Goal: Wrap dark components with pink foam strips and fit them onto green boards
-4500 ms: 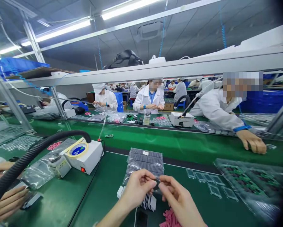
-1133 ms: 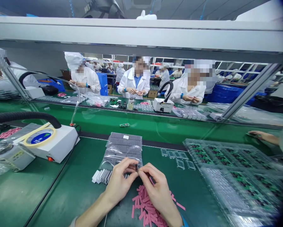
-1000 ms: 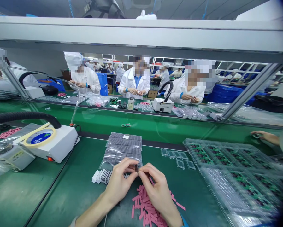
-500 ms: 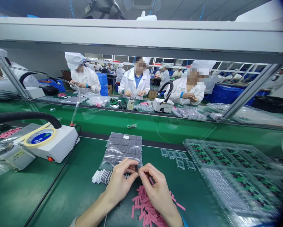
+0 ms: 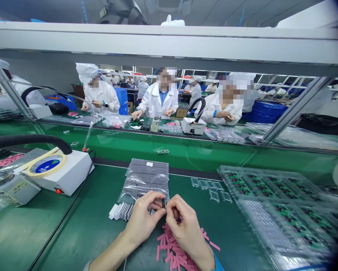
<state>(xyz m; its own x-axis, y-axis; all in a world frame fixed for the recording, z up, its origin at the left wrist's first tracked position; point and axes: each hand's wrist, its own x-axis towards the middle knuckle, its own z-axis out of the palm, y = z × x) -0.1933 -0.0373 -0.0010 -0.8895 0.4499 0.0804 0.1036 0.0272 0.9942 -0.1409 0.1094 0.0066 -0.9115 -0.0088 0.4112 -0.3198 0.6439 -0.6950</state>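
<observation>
Between the thumb and fingers of my left hand [image 5: 146, 212] is a small dark flat piece [image 5: 163, 203], held upright. My right hand [image 5: 184, 222] is closed in a pinch at the piece's right edge; whatever its fingertips hold is too small to make out. Below my right hand lies a heap of pink strips [image 5: 174, 252], partly covered by it. To the left of my left hand is a row of small white-and-grey blocks [image 5: 120, 211]. Behind both hands lies a clear bag of grey striped pieces [image 5: 146, 175].
Clear trays with green circuit boards [image 5: 284, 192] stand on the right. Several small clear frames [image 5: 211, 185] lie near them. On the left are a white box with a black hose [image 5: 64, 173] and a cable. Beyond the green belt [image 5: 123, 146], co-workers [image 5: 163, 98] sit.
My right fingers have curled in more tightly beside the dark piece. A circuit board on the belt has shifted right. The co-worker opposite has reached a hand toward the boards.
</observation>
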